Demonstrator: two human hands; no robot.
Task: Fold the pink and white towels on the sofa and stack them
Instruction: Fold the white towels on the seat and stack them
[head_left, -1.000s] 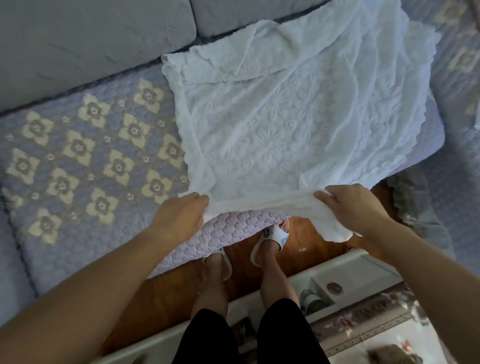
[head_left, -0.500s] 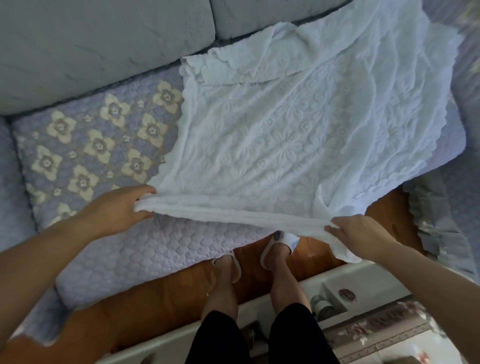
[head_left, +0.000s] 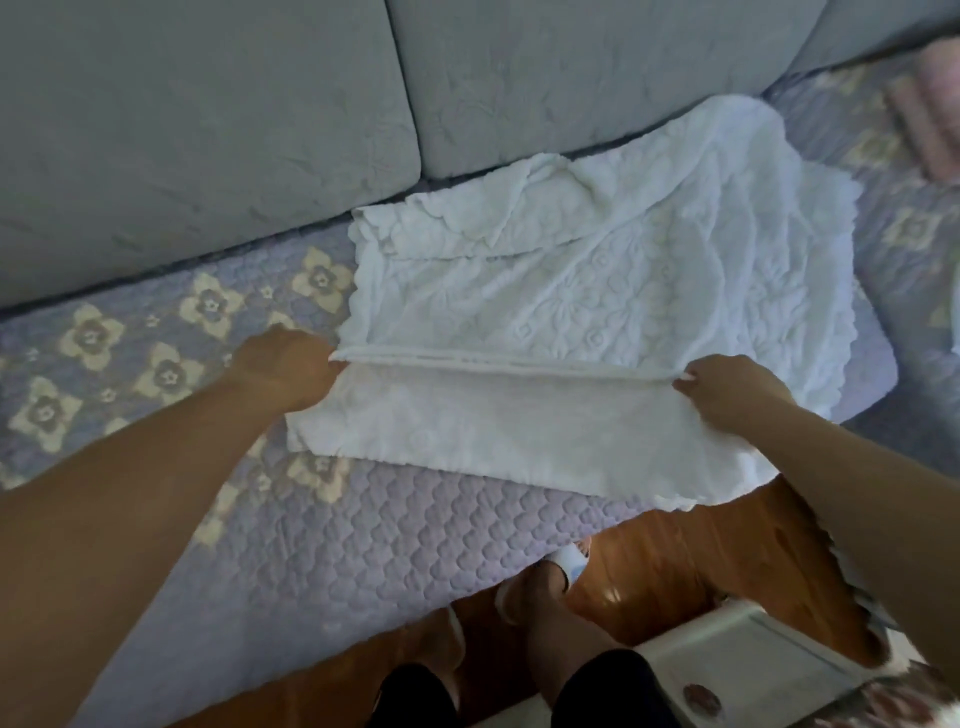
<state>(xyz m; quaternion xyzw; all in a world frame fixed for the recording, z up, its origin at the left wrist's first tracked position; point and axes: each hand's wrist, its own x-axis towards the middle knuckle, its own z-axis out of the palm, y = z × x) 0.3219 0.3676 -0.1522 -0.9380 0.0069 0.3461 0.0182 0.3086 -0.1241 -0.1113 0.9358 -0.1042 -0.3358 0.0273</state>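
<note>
- Head view, centre of frame: the white towel (head_left: 597, 312) lies spread on the sofa seat (head_left: 156, 364), its far edge rumpled against the grey back cushions (head_left: 208, 130). Its near portion is lifted and doubled toward the middle, forming a straight edge across the frame.
- Left hand (head_left: 283, 366), centre left: fingers curled, pinching the left end of that edge.
- Right hand (head_left: 727, 395), centre right: fingers curled, pinching the right end of the edge; the cloth runs taut between both hands.
- Upper right corner: a pink towel (head_left: 930, 119) sits on the seat, well apart from the white one; it is blurred, so whether it is folded cannot be told.
- Handling, as a judgement: the white towel looks light, soft and limp, with embossed flowers and scalloped borders. It will sag if held at one point. Hold it at two corners, keep the edge tight, then lay it down and smooth the creases.
- Lower frame: wooden floor (head_left: 675, 561) and slippered feet (head_left: 561, 566).
</note>
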